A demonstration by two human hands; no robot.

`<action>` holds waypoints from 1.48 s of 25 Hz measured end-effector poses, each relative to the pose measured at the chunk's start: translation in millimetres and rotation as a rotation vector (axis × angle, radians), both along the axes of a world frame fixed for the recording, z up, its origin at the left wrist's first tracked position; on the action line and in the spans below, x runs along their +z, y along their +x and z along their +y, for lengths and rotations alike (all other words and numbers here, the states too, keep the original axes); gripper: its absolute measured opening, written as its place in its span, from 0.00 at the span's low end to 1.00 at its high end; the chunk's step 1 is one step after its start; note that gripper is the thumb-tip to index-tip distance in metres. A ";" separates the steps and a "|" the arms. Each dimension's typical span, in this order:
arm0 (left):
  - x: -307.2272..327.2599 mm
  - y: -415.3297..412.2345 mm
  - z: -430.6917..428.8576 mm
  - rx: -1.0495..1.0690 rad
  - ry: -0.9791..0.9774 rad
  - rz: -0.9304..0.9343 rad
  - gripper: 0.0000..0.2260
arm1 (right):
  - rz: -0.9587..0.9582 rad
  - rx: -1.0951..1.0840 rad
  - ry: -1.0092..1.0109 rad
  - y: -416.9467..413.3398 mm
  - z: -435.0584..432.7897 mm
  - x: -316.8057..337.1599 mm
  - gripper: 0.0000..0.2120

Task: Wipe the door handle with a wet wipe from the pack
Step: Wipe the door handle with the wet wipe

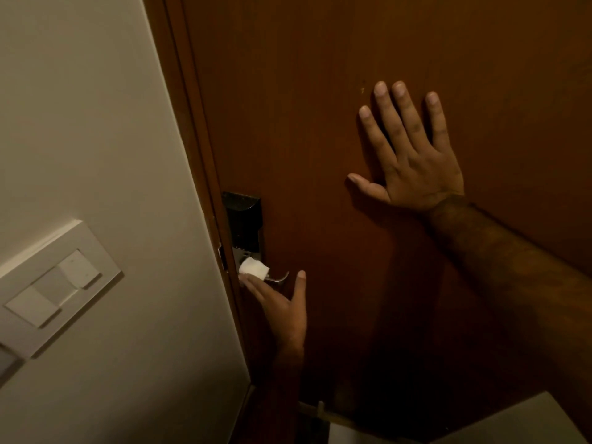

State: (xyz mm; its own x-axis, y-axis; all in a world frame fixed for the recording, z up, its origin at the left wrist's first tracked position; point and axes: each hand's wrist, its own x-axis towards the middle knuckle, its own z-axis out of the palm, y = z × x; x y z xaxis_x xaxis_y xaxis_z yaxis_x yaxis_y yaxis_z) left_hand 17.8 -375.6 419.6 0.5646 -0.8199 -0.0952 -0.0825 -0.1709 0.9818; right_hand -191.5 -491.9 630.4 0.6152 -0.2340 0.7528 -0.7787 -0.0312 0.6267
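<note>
A metal lever door handle (278, 278) sticks out below a dark electronic lock plate (243, 219) on the brown wooden door (320, 91). A folded white wet wipe (253, 268) lies pressed on the handle's base, with the fingers of my left hand (282, 302) holding it there and the thumb raised to the right. Only the handle's curved tip shows past the wipe. My right hand (413, 158) rests flat on the door, fingers spread, well up and right of the handle. The wipe pack is out of view.
A cream wall (96, 123) fills the left side, with a white switch panel (51, 290) low on it. The brown door frame (192, 139) runs between wall and door. A pale surface (525, 421) shows at the bottom right corner.
</note>
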 end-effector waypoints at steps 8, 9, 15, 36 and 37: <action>-37.8 -45.9 13.3 -0.166 0.183 -0.744 0.50 | -0.006 0.004 0.007 -0.7 2.4 1.3 0.47; -47.5 -30.5 15.4 -0.213 0.197 -0.927 0.50 | -0.005 0.006 0.006 -0.4 2.8 1.0 0.47; -70.5 75.0 12.0 -0.515 -0.057 -1.762 0.34 | 0.003 0.000 0.004 2.0 4.2 1.2 0.46; -30.0 108.0 -8.6 -0.661 -0.127 -1.863 0.39 | 0.003 -0.017 -0.011 -1.5 -1.2 0.7 0.48; -28.9 107.8 -2.3 -0.614 -0.082 -1.714 0.40 | 0.004 -0.015 -0.007 -1.4 -1.0 0.7 0.48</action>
